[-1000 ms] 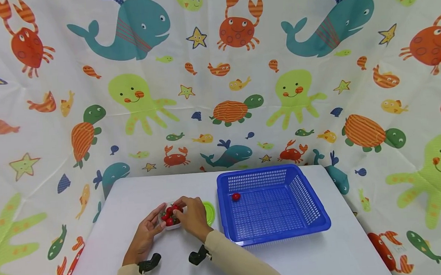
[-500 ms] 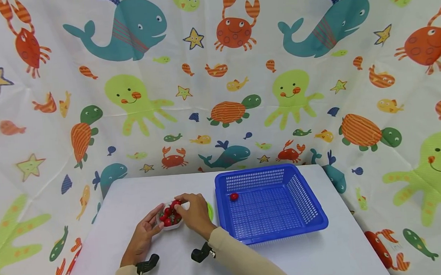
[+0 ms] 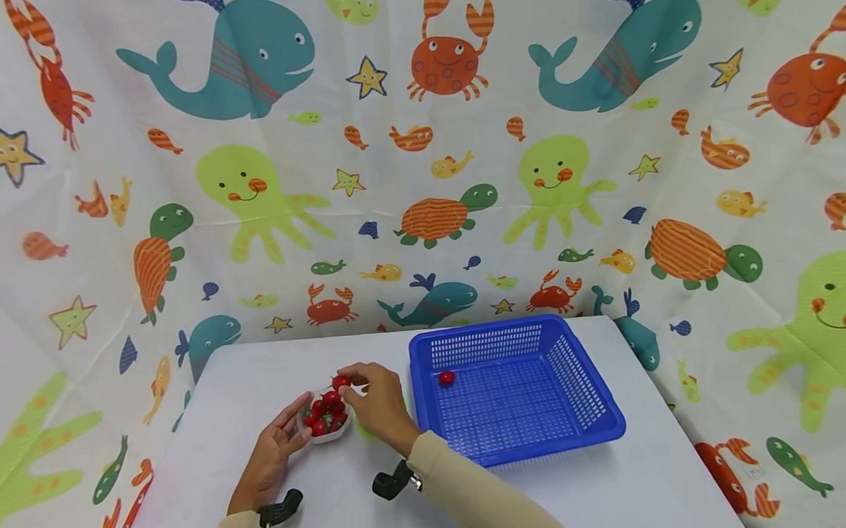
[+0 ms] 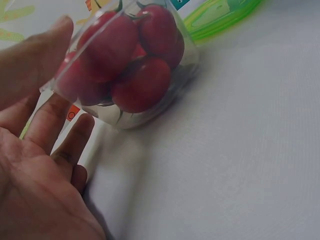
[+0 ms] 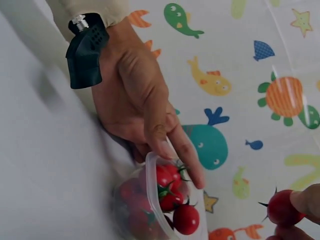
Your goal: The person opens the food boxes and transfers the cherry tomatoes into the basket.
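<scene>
My left hand (image 3: 278,443) holds a small clear plastic container (image 3: 331,436) between thumb and fingers. Several red cherry tomatoes (image 4: 142,85) with green stems fill it. Just above the container's far right side, my right hand (image 3: 382,400) pinches one cherry tomato (image 5: 284,207) between thumb and fingertips; its stem points back toward the container. In the right wrist view the container's rim (image 5: 151,185) leans and the left thumb lies against it. A blue plastic basket (image 3: 521,405) stands to the right, with a single cherry tomato (image 3: 446,378) in its far left corner.
A bright green lid (image 4: 220,20) lies on the white table (image 3: 320,505) behind and right of the container, partly hidden by the right hand in the head view. A curtain (image 3: 392,202) printed with sea animals hangs around the table's back and sides.
The right hand has lifted one cherry tomato up out of the container, away from the others. The left hand keeps its hold on the container. The head view has shifted slightly.
</scene>
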`<state>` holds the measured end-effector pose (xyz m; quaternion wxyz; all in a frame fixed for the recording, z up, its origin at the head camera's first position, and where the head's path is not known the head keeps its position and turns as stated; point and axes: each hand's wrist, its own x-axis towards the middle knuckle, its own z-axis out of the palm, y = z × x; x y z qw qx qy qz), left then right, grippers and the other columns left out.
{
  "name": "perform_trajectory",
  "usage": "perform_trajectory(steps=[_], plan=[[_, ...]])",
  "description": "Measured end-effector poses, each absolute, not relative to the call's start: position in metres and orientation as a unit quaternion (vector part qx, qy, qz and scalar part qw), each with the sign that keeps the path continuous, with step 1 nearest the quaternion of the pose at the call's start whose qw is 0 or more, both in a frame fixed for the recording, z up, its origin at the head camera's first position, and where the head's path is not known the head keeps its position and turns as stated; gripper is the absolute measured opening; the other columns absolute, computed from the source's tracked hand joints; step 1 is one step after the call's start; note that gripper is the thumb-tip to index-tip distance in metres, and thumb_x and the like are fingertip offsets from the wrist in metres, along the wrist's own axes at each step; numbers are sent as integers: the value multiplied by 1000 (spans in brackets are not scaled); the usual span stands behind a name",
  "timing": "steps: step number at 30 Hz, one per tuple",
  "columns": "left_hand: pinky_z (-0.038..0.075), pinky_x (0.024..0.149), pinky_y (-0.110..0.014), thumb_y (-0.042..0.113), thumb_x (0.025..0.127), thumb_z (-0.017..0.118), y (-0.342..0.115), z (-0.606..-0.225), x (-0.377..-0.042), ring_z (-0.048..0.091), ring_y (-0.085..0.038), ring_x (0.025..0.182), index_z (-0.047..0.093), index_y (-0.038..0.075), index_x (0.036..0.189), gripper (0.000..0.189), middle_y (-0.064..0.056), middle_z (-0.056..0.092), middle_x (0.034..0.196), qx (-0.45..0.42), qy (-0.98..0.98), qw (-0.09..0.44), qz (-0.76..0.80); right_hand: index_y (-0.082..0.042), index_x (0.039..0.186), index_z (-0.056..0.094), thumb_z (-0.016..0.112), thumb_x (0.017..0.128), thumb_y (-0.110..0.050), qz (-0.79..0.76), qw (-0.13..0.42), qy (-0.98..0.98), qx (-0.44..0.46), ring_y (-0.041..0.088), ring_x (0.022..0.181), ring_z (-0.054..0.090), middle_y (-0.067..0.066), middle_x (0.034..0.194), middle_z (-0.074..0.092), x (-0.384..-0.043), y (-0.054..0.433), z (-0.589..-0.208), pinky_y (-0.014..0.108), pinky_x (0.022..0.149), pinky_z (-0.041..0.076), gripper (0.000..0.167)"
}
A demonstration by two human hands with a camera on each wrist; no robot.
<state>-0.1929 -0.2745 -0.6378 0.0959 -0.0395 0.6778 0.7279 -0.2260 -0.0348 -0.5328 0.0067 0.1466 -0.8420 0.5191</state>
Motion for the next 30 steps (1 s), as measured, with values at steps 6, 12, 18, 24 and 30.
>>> perform_trajectory(steps=[6,12,18,24,30], plan=[[6,132,-66,14,105,68,-275,-636,-192,2,-33,169,33,15,167,71,-8,23,178,-38,680,97,725,-25,132,75,73,102,-26,520,11,-842,142,9,112,72,-9,123,76,-228,-26,-527,26,99,61,29],[6,132,-66,14,105,68,-276,-636,-193,1,-34,168,32,16,168,72,-8,23,179,-34,679,103,727,-24,134,74,72,103,-26,527,12,-838,139,13,114,73,-8,124,76,-230,-13,-519,25,100,60,31],[4,132,-66,14,105,68,-277,-636,-193,-1,-33,169,33,16,167,71,-7,23,179,-34,679,101,727,-24,135,73,71,104,-24,539,9,-832,131,12,114,71,-6,127,76,-235,1,-512,28,102,60,31],[4,133,-65,13,105,68,-277,-635,-193,0,-33,169,33,15,167,72,-6,23,179,-34,676,102,729,-21,134,73,72,103,-19,550,19,-825,126,14,113,71,-3,126,76,-240,11,-511,37,103,61,31],[11,132,-56,15,105,67,-278,-639,-194,15,-13,167,32,18,168,72,-4,25,178,-32,692,103,714,-18,134,73,72,102,-17,559,21,-820,119,18,114,73,1,128,77,-243,23,-509,40,102,62,32]])
